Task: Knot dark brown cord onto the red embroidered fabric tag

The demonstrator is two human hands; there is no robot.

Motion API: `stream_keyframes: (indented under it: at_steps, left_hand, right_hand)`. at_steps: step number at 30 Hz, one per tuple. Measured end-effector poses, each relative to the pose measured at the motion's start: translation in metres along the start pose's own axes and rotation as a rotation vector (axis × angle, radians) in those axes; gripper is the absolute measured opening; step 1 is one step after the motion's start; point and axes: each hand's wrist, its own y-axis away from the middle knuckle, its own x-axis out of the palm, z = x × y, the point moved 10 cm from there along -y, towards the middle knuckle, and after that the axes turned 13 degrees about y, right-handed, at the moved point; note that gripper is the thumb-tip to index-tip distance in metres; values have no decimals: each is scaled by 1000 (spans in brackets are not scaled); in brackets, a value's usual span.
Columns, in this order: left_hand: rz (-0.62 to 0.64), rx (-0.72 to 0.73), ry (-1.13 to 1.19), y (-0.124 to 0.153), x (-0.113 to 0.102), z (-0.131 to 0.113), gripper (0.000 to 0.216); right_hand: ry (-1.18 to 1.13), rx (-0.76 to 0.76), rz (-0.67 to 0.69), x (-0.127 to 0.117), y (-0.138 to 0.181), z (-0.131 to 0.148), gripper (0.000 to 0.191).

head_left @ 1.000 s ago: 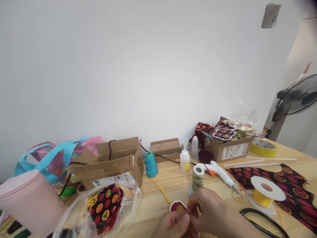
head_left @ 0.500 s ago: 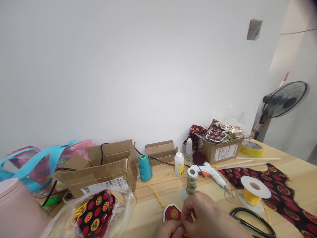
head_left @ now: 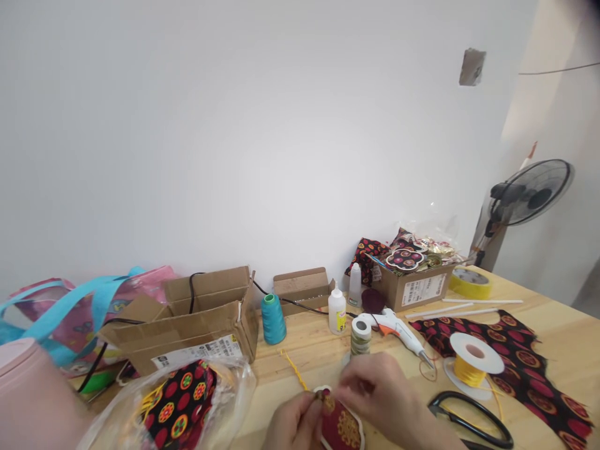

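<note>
Pinching maroon patch (head_left: pixel 347 430) in left hand (head_left: pixel 293 424); cannot tell right hand's (head_left: pixel 382 390) grip; behind tabletop (head_left: pixel 307 340), wall (head_left: pixel 300 156); beyond far-right corner, pedestal fan (head_left: pixel 535 197).

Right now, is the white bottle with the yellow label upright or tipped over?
Upright: the bottle stands on the table with its nozzle pointing up.

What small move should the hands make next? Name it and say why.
Probably bring the right hand in to steady the small dark piece: the left hand seems to pinch it by the red patch, and the right hand is close beside it.
</note>
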Motion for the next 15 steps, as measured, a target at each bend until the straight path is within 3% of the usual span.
stream_keyframes:
  at_steps: [3, 5, 7, 9, 11, 15]
  left_hand:
    - [-174, 33, 118, -1, -29, -9, 42]
    - [-267, 27, 188, -1, -45, -9, 49]
    - [-315, 20, 257, -2, -54, -6, 52]
    - [-331, 23, 291, -3, -57, -5, 54]
    - [-331, 45, 279, -4, -59, -4, 53]
    - [-326, 111, 224, -5, -62, -6, 51]
  right_hand:
    - [-118, 204, -456, -51, 9, -33, 28]
    - [-216, 300, -606, -62, 15, -53, 18]
    - [-253, 320, -564, -53, 9, -63, 29]
    - [-191, 300, -439, -35, 0, -64, 50]
    - [-116, 280, -329, -17, -5, -63, 58]
    - [-91, 297, -232, -2, -8, -69, 31]
